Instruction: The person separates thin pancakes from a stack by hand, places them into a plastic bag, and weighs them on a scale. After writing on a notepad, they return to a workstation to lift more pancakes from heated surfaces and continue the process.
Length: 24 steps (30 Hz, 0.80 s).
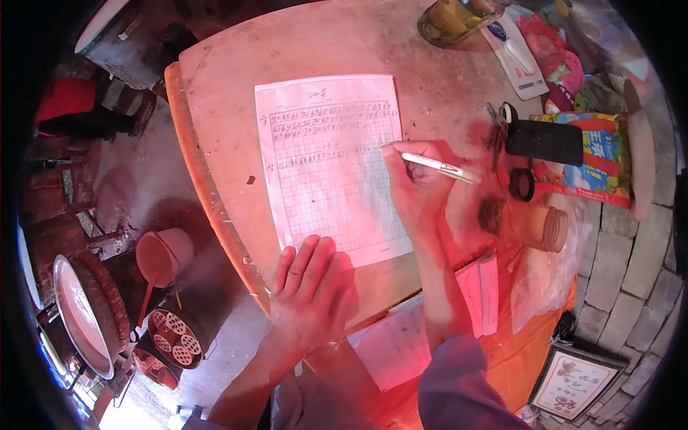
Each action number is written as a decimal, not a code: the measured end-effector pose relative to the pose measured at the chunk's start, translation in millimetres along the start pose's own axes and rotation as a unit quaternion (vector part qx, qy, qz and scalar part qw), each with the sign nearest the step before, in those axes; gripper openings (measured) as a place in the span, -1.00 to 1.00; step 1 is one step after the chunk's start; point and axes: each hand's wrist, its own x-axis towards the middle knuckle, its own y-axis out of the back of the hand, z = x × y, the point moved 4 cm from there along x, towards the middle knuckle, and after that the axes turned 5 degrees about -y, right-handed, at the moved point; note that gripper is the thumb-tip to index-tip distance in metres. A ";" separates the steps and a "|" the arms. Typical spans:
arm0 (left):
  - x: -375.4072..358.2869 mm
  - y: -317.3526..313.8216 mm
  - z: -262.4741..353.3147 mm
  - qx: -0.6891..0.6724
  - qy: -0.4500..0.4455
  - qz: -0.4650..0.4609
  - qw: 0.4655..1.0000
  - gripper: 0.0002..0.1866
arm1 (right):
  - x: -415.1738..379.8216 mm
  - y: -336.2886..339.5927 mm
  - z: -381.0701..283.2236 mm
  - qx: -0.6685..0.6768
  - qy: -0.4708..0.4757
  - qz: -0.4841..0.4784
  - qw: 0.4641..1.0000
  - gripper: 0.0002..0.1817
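Observation:
A gridded sheet of paper lies on the table, its upper rows filled with handwritten numbers. My right hand grips a white pen, with the fingertips at the sheet's right edge beside a written row. The pen's tip is hidden by the fingers. Lying flat, my left hand rests over the sheet's lower left corner and the table, fingers stretched out and holding nothing.
Right of the sheet are a glass jar on its side, a black phone, a colourful packet and a white scale. A notebook lies near my right forearm. A bucket stands on the floor left of the table.

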 end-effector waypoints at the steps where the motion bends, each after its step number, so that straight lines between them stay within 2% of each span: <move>1: 0.3 -0.2 0.5 0.000 0.001 -0.001 1.000 -0.47 | 0.7 -0.3 -0.2 0.001 0.002 0.003 1.000 -0.89; 6: -0.3 -1.4 -0.3 -0.003 0.004 -0.006 1.000 -0.47 | 1.1 -5.7 -7.2 0.006 -0.011 0.007 1.000 -0.90; 12: -0.9 -2.3 -1.3 -0.002 0.006 -0.016 1.000 -0.46 | 0.2 -5.8 -4.3 -0.036 0.021 -0.017 0.999 -0.89; 21: -0.9 -3.8 -1.2 0.001 0.010 -0.017 1.000 -0.46 | -0.4 -5.5 -5.1 0.008 -0.030 -0.003 1.000 -0.89; 24: -1.0 -3.6 -1.1 0.005 0.012 -0.017 1.000 -0.46 | 0.2 -5.1 -4.4 -0.009 -0.008 -0.007 1.000 -0.87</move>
